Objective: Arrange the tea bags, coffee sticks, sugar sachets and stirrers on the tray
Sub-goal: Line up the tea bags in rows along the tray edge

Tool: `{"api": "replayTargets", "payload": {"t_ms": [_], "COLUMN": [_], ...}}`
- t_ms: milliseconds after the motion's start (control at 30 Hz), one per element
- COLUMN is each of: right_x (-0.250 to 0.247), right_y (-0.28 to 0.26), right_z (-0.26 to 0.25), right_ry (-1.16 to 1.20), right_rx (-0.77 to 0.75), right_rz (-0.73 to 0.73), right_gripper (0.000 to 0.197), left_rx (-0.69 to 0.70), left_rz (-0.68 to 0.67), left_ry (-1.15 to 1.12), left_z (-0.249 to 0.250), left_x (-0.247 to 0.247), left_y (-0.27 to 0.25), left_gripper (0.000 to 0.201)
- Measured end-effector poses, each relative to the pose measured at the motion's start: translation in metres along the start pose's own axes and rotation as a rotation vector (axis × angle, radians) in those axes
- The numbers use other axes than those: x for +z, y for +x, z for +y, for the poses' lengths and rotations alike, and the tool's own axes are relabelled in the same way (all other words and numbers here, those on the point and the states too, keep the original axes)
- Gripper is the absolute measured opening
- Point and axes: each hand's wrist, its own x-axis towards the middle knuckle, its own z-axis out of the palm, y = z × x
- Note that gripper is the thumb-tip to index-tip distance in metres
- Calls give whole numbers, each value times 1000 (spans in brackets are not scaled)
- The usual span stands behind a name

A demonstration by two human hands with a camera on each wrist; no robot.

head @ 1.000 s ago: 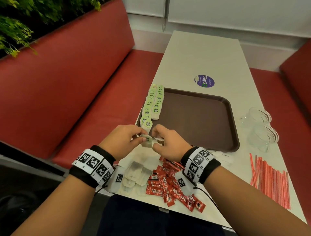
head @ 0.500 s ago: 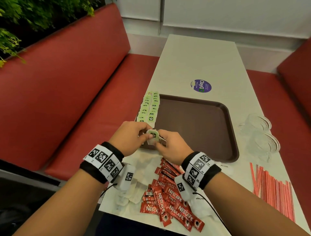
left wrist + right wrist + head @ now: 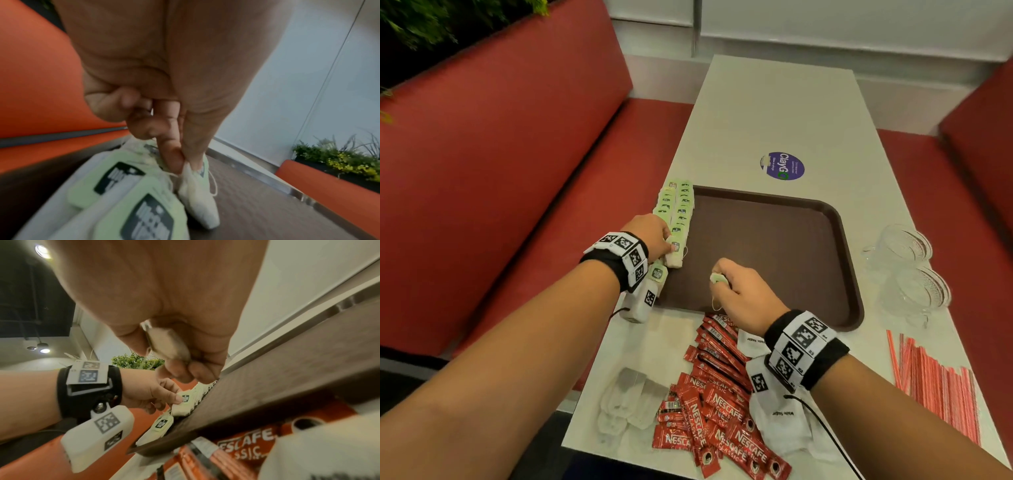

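A brown tray (image 3: 774,246) lies on the white table. Two rows of green-tagged tea bags (image 3: 676,209) run along its left edge. My left hand (image 3: 654,236) pinches a tea bag (image 3: 197,193) at the near end of the row, its lower end touching the tray (image 3: 257,203). My right hand (image 3: 736,291) hovers over the tray's near part, fingers curled round another tea bag (image 3: 166,344) whose green tag (image 3: 717,278) pokes out. Red coffee sticks (image 3: 722,411), white sugar sachets (image 3: 780,421) and loose tea bags (image 3: 626,401) lie on the table near me.
Red-and-white stirrers (image 3: 935,380) lie at the table's right edge. Two clear glass cups (image 3: 907,267) stand right of the tray. A purple round sticker (image 3: 782,166) sits beyond the tray. Red benches (image 3: 500,171) flank the table.
My hands were together over the tray's near left corner with tea bags. They have parted: the left moved to the row with one bag, the right stayed back holding another.
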Motion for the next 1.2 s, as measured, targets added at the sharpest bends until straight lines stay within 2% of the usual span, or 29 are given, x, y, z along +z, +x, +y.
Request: {"api": "replayTargets", "payload": {"t_ms": [67, 100, 200, 267, 400, 467, 633, 767, 933, 1200], "right_x": [-1, -2, -3, -3, -3, -3, -3, -3, -1, 2], "right_y": [0, 0, 1, 0, 3, 5, 6, 5, 7, 10], "right_z": [0, 1, 3, 4, 3, 3, 2, 4, 3, 1], "right_ry": [1, -9, -24, -13, 17, 11, 24, -15, -37, -108], "right_rx": [3, 0, 1, 4, 7, 9, 25, 21, 10, 1], "right_rz": [-10, -10, -15, -15, -19, -11, -6, -2, -15, 6], "right_gripper": [12, 12, 13, 13, 15, 14, 12, 13, 10, 21], "left_rx": [-21, -32, -50, -10, 30, 43, 67, 75, 29, -6], "left_rz": [1, 4, 34, 40, -135, -163, -127, -39, -84, -36], "left_ry": [32, 47, 86, 117, 243, 290, 318, 270, 338, 289], "left_z": [1, 1, 2, 7, 22, 23, 21, 9, -6, -19], "left_x": [1, 1, 1, 0, 5, 9, 6, -1, 18, 21], "left_y": [5, 7, 8, 7, 8, 9, 6, -7, -27, -30], "left_gripper": [23, 27, 53, 50, 48, 46, 35, 36, 43, 40]}}
